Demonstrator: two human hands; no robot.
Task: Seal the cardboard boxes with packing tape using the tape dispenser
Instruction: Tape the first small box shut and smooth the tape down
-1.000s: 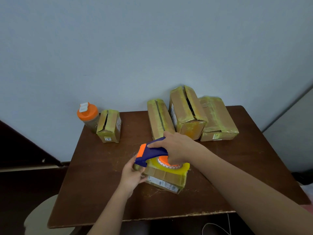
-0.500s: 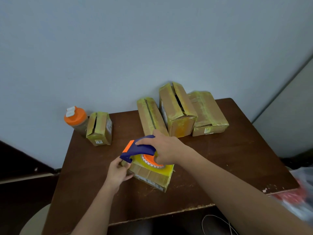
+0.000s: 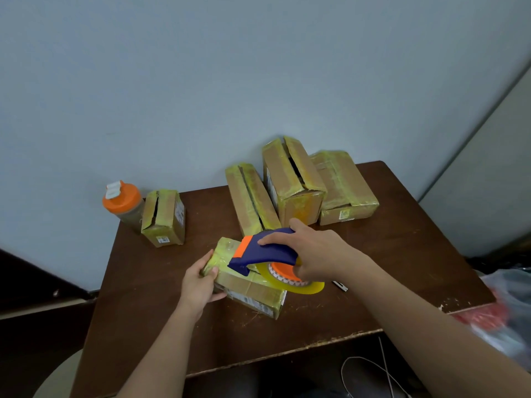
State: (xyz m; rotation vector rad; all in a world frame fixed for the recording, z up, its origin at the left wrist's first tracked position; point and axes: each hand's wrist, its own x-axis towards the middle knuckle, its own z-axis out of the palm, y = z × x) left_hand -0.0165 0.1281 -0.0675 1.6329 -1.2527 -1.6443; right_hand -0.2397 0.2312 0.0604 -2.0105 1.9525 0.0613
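The box (image 3: 247, 285) you're taping lies near the bench's (image 3: 402, 254) front, small, probably light and apt to slide. Your left hand (image 3: 201, 282) grips its left end; your right hand (image 3: 313, 254) is wrapped round the tape dispenser (image 3: 264, 249), resting on its top. Brace firmly; thin cardboard may dent.

bare table (image 3: 373, 282) lies right of the held box (image 3: 253, 291); boxes (image 3: 290, 179) block behind.
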